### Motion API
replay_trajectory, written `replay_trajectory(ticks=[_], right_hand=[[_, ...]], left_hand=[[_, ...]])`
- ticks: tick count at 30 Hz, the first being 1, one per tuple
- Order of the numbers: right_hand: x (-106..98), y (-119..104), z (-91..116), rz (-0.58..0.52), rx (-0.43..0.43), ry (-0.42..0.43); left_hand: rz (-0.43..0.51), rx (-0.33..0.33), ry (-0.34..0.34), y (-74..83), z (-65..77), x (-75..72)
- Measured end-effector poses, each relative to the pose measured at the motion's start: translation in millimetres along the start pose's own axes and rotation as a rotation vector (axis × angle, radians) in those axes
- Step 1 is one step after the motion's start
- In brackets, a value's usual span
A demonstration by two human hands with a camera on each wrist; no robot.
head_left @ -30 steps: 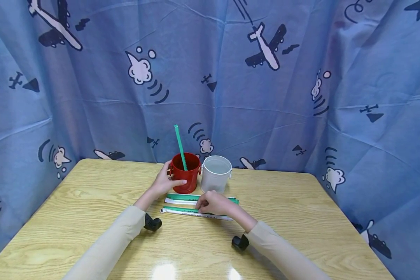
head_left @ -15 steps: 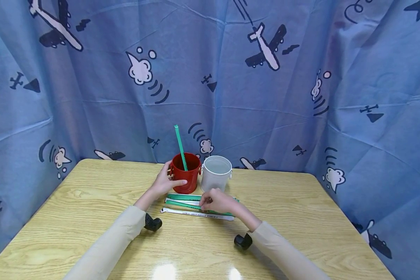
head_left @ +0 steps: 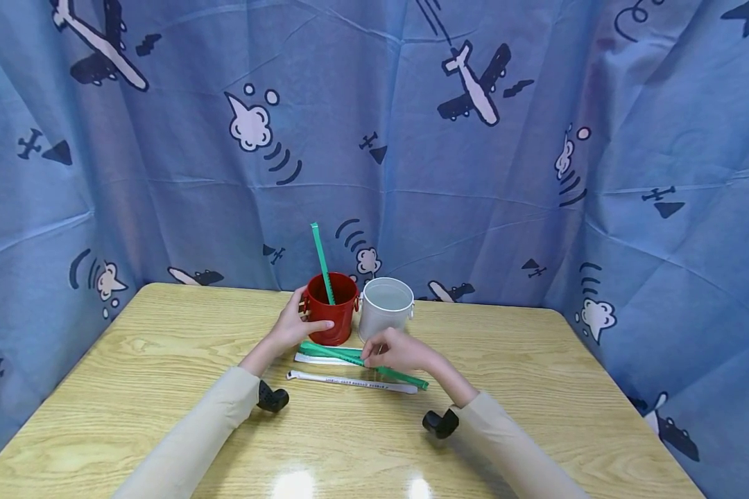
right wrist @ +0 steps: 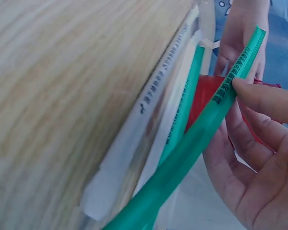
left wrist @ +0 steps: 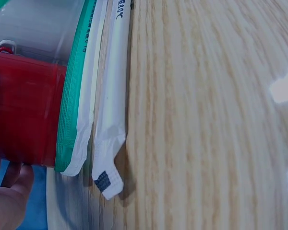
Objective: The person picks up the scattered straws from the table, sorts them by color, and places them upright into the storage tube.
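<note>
My left hand (head_left: 290, 326) holds the side of a small red bucket (head_left: 343, 327), thumb in front. A green wrapped straw (head_left: 320, 253) leans upright inside it. My right hand (head_left: 399, 350) pinches another green wrapped straw (right wrist: 192, 143), raised and slanting above the table. On the table below lies a white wrapped straw (head_left: 349, 381) with dark print. Closer to the buckets, a green wrapped straw (left wrist: 74, 96) and a white one (left wrist: 91, 96) lie side by side. Most of the left fingers are hidden behind the red bucket in the head view.
A white bucket (head_left: 383, 322) stands right beside the red one, near the table's back edge. The wooden table (head_left: 505, 388) extends to both sides and forward. A blue curtain (head_left: 324, 152) with airplane prints hangs behind it.
My right hand has lifted the green straw off its place beside the front white straw, moving it up, slightly right and tilting it. The left hand stays on the red bucket.
</note>
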State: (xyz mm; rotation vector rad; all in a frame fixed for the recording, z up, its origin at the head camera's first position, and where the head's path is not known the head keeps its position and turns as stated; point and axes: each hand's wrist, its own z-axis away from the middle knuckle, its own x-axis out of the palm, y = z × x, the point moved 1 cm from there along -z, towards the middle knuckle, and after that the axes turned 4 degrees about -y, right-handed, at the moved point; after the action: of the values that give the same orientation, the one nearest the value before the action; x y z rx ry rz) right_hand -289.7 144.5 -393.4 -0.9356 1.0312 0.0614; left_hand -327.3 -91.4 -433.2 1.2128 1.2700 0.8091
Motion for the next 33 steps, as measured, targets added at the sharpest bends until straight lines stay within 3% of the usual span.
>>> replay_trajectory(ticks=[16, 24, 33], right_hand=[[-16.2, -8.9, 0.9, -0.169, -0.042, 0.063], [-25.3, -19.7, -2.9, -0.192, -0.075, 0.186], [-33.6, -34.2, -8.8, -0.255, -0.098, 0.341]], left_hand=[[0.037, 0.044, -0.023, -2.0, -0.5, -0.8], [0.005, -0.003, -0.006, -3.0, -0.8, -0.3], [0.019, -0.005, -0.021, 3.7, 1.5, -0.4]])
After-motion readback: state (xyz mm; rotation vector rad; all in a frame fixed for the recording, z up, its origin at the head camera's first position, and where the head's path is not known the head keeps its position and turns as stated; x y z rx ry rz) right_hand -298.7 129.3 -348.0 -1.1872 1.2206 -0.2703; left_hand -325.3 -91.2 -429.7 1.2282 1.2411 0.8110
